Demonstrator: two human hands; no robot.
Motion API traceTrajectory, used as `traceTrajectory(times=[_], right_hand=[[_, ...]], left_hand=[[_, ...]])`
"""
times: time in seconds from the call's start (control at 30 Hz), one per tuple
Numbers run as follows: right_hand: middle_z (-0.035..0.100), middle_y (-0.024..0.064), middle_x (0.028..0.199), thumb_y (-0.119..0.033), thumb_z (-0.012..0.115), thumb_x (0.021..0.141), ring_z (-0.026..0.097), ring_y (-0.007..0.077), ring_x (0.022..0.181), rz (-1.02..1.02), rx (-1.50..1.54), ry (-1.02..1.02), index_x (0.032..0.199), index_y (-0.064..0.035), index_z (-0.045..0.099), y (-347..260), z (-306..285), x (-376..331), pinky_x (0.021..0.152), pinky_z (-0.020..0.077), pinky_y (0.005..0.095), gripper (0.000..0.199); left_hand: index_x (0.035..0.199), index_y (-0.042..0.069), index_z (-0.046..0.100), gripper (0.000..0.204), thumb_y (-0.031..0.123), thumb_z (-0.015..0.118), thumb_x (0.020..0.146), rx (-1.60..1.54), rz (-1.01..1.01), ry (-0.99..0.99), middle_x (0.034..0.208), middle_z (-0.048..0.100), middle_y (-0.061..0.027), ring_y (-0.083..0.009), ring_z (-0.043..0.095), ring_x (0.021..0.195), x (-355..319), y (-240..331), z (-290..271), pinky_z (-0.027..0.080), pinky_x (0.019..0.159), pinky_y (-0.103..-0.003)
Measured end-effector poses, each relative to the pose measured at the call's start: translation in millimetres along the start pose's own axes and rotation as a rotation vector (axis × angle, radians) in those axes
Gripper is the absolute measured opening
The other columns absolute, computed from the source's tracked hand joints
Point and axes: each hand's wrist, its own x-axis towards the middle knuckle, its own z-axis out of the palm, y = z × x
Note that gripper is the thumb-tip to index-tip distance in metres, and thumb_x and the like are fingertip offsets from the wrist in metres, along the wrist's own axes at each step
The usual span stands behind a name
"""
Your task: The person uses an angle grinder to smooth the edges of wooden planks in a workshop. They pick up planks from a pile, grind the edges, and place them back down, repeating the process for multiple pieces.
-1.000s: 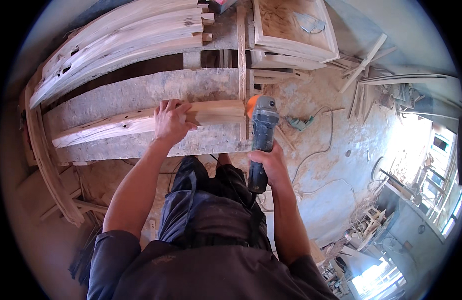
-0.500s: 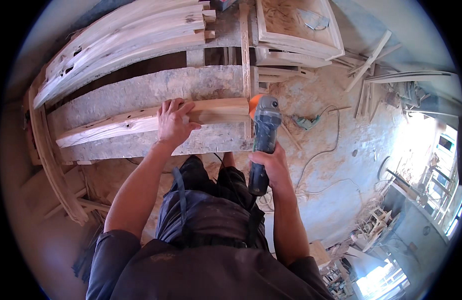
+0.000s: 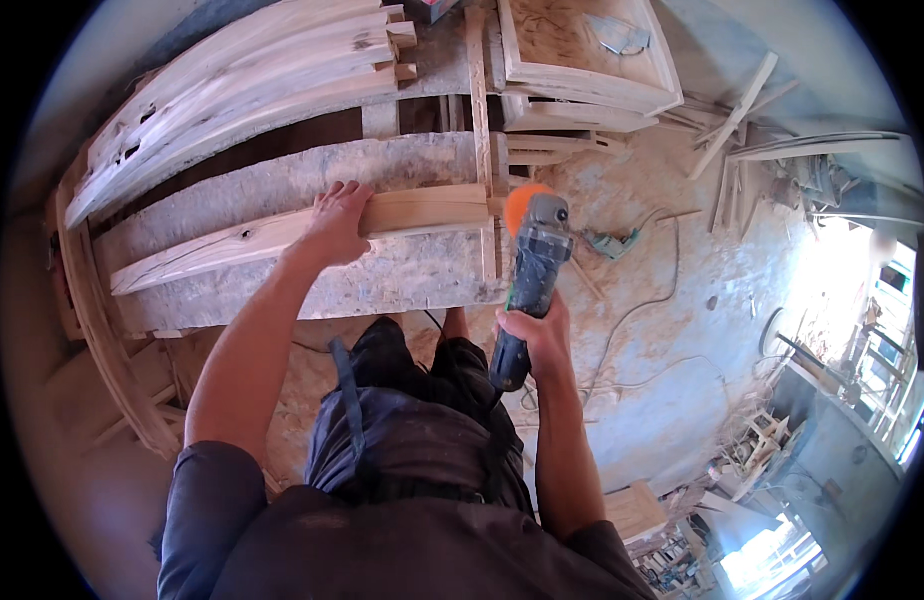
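A long squared wooden beam (image 3: 422, 209) lies across the workbench plank (image 3: 382, 280), with a dark knot and grain lines toward its left end. My left hand (image 3: 340, 222) grips its middle, fingers bent over the far edge. In my right hand (image 3: 542, 335) is an angle grinder (image 3: 540, 255), held by its dark body with the head pointing away from me. Its orange disc (image 3: 528, 205) shows beside the beam's right end; a small tenon there seems to reach toward it, and whether they touch I cannot tell.
Several planed boards with tenons (image 3: 252, 75) are stacked at the far left. A narrow upright strip (image 3: 479, 110) crosses the bench by the beam's end. Shallow wooden trays (image 3: 592, 85) stand at the far right. Cords (image 3: 672, 285) and sawdust lie on the floor, with scrap wood (image 3: 737, 115) beyond.
The beam has been rolled, so a different face with fewer knots shows. My left hand has shifted its hold on it. The grinder has tilted and moved slightly right, showing more of the orange disc.
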Motion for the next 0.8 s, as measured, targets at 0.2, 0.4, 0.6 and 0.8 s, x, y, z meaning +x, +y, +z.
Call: traceTrajectory(times=[0.2,0.4,0.6,0.8], right_hand=[[0.068,0.0094,0.087,-0.006,0.08,0.07,0.069,0.0189,0.071,-0.077,-0.147,-0.039,0.111,-0.0012,0.06,14,0,32,0.065,0.0561,0.034,0.045],[0.069,0.0102,0.085,-0.004,0.078,0.072,0.069,0.0203,0.07,-0.033,0.003,-0.056,0.11,-0.0001,0.057,10,2,21,0.067,0.0565,0.0355,0.044],[0.068,0.0106,0.084,-0.004,0.078,0.072,0.069,0.0214,0.069,-0.021,-0.107,-0.045,0.109,-0.0001,0.057,-4,8,30,0.067,0.0567,0.0361,0.043],[0.068,0.0111,0.085,-0.006,0.079,0.071,0.069,0.0211,0.069,-0.019,-0.072,-0.047,0.108,0.0007,0.057,-3,2,20,0.067,0.0567,0.0362,0.044]], left_hand=[[0.136,0.002,0.056,0.084,0.012,0.089,0.059,-0.049,-0.005,-0.164,0.137,0.058,-0.016,-0.0373,0.048,0.135,19,-7,-21,0.04,0.115,-0.049],[0.136,0.001,0.057,0.086,0.012,0.089,0.057,-0.073,-0.047,-0.263,0.134,0.06,-0.0173,-0.0385,0.05,0.134,23,-1,-33,0.042,0.114,-0.047],[0.134,0.001,0.058,0.084,0.009,0.088,0.057,-0.101,-0.048,-0.214,0.132,0.06,-0.0185,-0.0389,0.051,0.132,22,-1,-28,0.044,0.113,-0.046],[0.132,0.001,0.059,0.082,0.009,0.089,0.056,-0.083,-0.04,-0.251,0.133,0.061,-0.0189,-0.0386,0.052,0.132,26,-5,-29,0.045,0.112,-0.045]])
